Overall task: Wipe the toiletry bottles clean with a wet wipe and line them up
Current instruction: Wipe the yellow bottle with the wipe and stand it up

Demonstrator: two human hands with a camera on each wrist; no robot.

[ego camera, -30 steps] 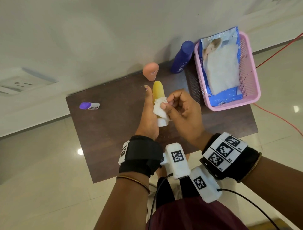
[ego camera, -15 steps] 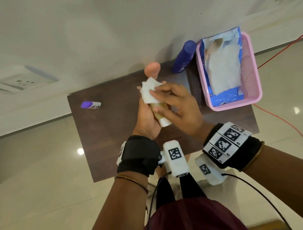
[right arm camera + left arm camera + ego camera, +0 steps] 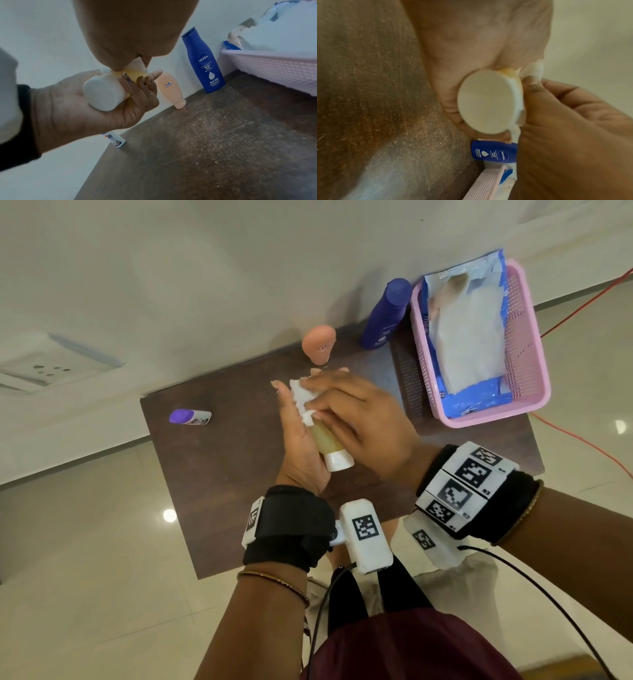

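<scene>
Centre of the head view: left hand [image 3: 301, 446] curled round a yellow tube [image 3: 327, 441] with a white cap [image 3: 337, 462], held above the desk [image 3: 222, 460], cap end toward the lower edge of the frame. Seen from the right wrist, left-hand fingers [image 3: 140, 82] wrapped over the tube's yellow body [image 3: 132, 73], cap [image 3: 102, 93] sticking out of the palm at left centre. Right hand [image 3: 359, 419] laid over the tube's far end, pinching a white wet wipe [image 3: 301, 400] against it; wipe bunched between right fingertips and the left palm, just above the bare yellow part. From the left wrist, round cap face [image 3: 485, 101] filling mid-frame, wipe [image 3: 533, 71] showing at its upper right under a right thumb [image 3: 530, 81].

Standing on the desk beyond the hands, toward the wall: a peach tube [image 3: 318, 344] upright on its cap, upper centre, close to the right fingertips but apart from them; a blue lotion bottle [image 3: 385, 316] to its right, just beside a pink basket [image 3: 527, 402]. In the basket, upper right, a blue pack of wipes [image 3: 469, 337] lying flat. Far left of the desk, well apart from everything else, a small purple-capped bottle [image 3: 190, 417] on its side.
</scene>
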